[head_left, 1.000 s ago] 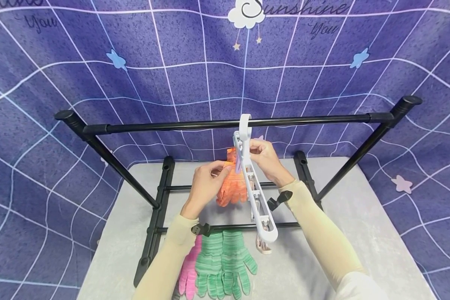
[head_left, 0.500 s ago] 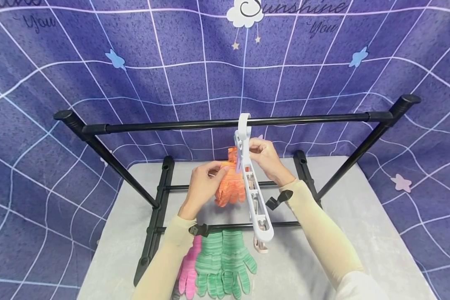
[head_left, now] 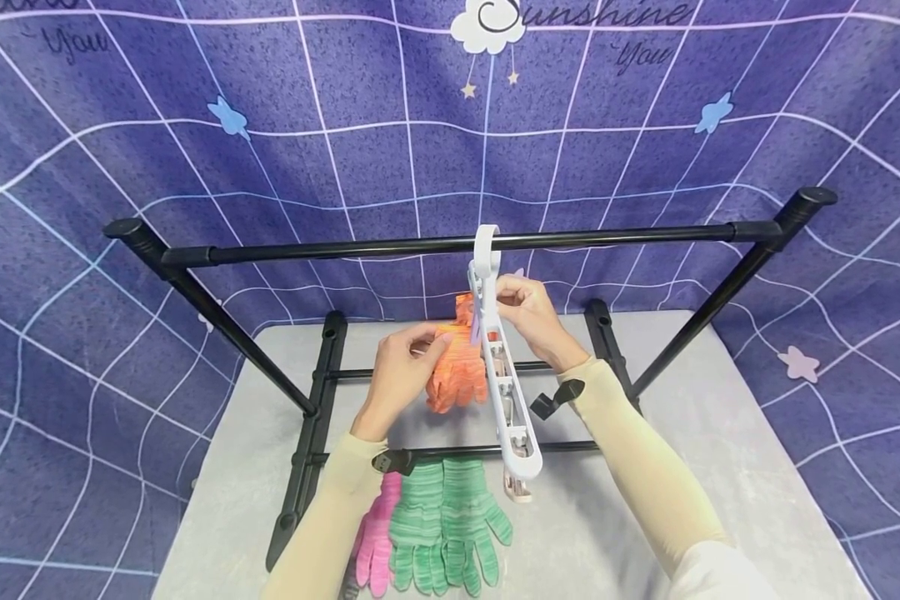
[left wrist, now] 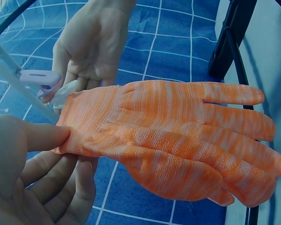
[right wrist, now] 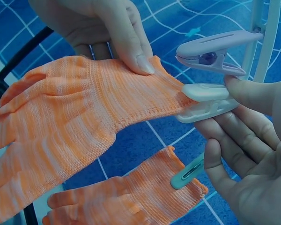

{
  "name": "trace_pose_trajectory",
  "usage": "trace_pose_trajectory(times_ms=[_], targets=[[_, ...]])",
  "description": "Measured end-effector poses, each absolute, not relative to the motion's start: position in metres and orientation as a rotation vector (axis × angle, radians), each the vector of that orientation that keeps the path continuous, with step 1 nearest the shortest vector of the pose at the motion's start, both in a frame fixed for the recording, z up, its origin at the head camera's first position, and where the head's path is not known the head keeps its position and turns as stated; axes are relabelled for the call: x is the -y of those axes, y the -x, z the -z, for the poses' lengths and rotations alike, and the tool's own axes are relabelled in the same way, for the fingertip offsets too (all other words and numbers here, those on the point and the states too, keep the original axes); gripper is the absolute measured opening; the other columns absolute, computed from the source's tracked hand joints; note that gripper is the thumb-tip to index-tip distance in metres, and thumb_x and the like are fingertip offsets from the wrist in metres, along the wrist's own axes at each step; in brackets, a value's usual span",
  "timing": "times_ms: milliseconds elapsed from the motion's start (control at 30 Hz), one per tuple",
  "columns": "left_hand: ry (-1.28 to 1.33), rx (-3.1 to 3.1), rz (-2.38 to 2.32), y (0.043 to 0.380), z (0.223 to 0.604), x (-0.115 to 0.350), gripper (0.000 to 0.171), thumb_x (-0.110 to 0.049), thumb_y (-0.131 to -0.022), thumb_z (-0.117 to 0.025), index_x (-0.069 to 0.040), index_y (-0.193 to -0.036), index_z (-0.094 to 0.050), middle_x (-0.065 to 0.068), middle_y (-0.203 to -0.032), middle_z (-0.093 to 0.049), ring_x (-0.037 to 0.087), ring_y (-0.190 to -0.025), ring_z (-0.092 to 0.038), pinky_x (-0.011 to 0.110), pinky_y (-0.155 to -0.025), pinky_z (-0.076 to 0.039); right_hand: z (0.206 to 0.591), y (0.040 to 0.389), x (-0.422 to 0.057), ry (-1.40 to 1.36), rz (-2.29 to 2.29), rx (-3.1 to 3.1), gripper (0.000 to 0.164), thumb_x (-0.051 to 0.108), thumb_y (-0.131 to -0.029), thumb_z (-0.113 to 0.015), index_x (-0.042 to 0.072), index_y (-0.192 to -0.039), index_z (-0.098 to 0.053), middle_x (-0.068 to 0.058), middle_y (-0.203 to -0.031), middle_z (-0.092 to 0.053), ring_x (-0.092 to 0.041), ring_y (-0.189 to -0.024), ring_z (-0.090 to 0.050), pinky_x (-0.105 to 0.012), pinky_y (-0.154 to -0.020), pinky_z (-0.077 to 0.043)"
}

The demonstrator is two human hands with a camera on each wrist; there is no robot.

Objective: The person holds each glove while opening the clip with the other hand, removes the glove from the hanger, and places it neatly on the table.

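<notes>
My left hand (head_left: 405, 367) pinches the cuff of an orange striped glove (left wrist: 178, 136) between thumb and fingers. The glove's fingers point away from the hanger. My right hand (right wrist: 253, 140) grips a white clip (right wrist: 206, 101) by its rear end, and the clip's front sits over a corner of that cuff. A lilac clip (right wrist: 215, 49) with nothing in it is just above. Lower in the right wrist view, a second orange glove (right wrist: 131, 197) hangs from a teal clip (right wrist: 189, 171). The clips belong to a white hanger (head_left: 510, 408), hooked over a black bar (head_left: 345, 249).
Green gloves (head_left: 450, 525) and a pink glove (head_left: 378, 533) lie on the grey tabletop (head_left: 645, 500) in front of the rack. Black uprights (head_left: 240, 333) of the rack stand at both sides. A purple grid-patterned curtain (head_left: 345, 125) surrounds the back and sides.
My left hand and the orange glove have shifted slightly left. The near end of the hanger has swung a little left; my right hand stays by the clip.
</notes>
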State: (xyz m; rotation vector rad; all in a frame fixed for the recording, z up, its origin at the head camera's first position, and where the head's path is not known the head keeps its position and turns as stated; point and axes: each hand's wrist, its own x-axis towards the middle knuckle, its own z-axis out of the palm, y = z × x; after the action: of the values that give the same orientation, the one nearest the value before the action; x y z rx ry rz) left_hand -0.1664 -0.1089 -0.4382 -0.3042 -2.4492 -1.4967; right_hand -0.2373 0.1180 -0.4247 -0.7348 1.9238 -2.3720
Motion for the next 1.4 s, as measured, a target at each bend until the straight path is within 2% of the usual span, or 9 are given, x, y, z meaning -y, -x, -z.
trace_pose_trajectory(times_ms=[267, 433, 767, 1000, 1100, 1267, 1400], targets=[[0.284, 2.447, 1.500, 0.164, 0.440, 0.115, 0.017, -0.024, -0.102, -0.077, -0.011, -0.110, -0.083, 0.003, -0.090, -0.078, 0.015, -0.082, -0.074, 0.028, -0.077, -0.060, 0.425, 0.238, -0.119, 0.734, 2.373, -1.922, 0.031, -0.013, -0.087, -0.069, 0.017, -0.080, -0.074, -0.001, -0.085, -0.076, -0.010, -0.082, -0.068, -0.024, -0.080, -0.054], [0.270, 2.450, 1.531, 0.161, 0.440, 0.118, 0.018, -0.025, -0.103, -0.076, -0.008, -0.108, -0.082, 0.004, -0.092, -0.080, 0.018, -0.085, -0.077, 0.033, -0.082, -0.063, 0.425, 0.238, -0.120, 0.753, 2.373, -1.930, 0.034, -0.014, -0.088, -0.068, 0.018, -0.080, -0.074, 0.001, -0.084, -0.077, -0.009, -0.081, -0.069, -0.024, -0.080, -0.054], [0.292, 2.477, 1.556, 0.152, 0.439, 0.124, 0.023, -0.031, -0.105, -0.073, -0.009, -0.110, -0.080, 0.004, -0.095, -0.082, 0.020, -0.091, -0.079, 0.041, -0.089, -0.064, 0.428, 0.238, -0.120, 0.728, 2.380, -1.941, 0.028, -0.011, -0.087, -0.071, 0.017, -0.083, -0.075, 0.004, -0.087, -0.077, -0.012, -0.084, -0.070, -0.025, -0.082, -0.055], [0.291, 2.477, 1.577, 0.144, 0.437, 0.132, 0.025, -0.035, -0.106, -0.071, -0.011, -0.112, -0.079, 0.005, -0.098, -0.082, 0.021, -0.094, -0.079, 0.044, -0.090, -0.063, 0.426, 0.237, -0.120, 0.740, 2.366, -1.944, 0.029, -0.013, -0.090, -0.067, 0.014, -0.085, -0.075, 0.002, -0.087, -0.078, -0.011, -0.080, -0.070, -0.022, -0.072, -0.053], [0.318, 2.466, 1.577, 0.141, 0.436, 0.133, 0.026, -0.035, -0.106, -0.071, -0.010, -0.112, -0.078, 0.005, -0.098, -0.082, 0.021, -0.093, -0.079, 0.041, -0.090, -0.063, 0.427, 0.238, -0.120, 0.740, 2.366, -1.948, 0.031, -0.013, -0.090, -0.068, 0.016, -0.085, -0.076, 0.001, -0.088, -0.079, -0.011, -0.079, -0.070, -0.022, -0.071, -0.051], [0.348, 2.452, 1.602, 0.135, 0.434, 0.134, 0.025, -0.033, -0.107, -0.070, -0.009, -0.113, -0.078, 0.006, -0.097, -0.081, 0.019, -0.087, -0.078, 0.030, -0.081, -0.063, 0.428, 0.238, -0.120, 0.732, 2.369, -1.949, 0.028, -0.008, -0.090, -0.071, 0.018, -0.086, -0.077, -0.001, -0.089, -0.076, -0.011, -0.081, -0.070, -0.023, -0.075, -0.053], [0.336, 2.459, 1.608, 0.130, 0.435, 0.134, 0.026, -0.034, -0.107, -0.069, -0.010, -0.113, -0.077, 0.005, -0.098, -0.081, 0.018, -0.091, -0.077, 0.029, -0.083, -0.063, 0.429, 0.238, -0.120, 0.733, 2.360, -1.948, 0.026, -0.007, -0.091, -0.070, 0.018, -0.087, -0.077, -0.002, -0.090, -0.075, -0.011, -0.084, -0.071, -0.023, -0.079, -0.054]])
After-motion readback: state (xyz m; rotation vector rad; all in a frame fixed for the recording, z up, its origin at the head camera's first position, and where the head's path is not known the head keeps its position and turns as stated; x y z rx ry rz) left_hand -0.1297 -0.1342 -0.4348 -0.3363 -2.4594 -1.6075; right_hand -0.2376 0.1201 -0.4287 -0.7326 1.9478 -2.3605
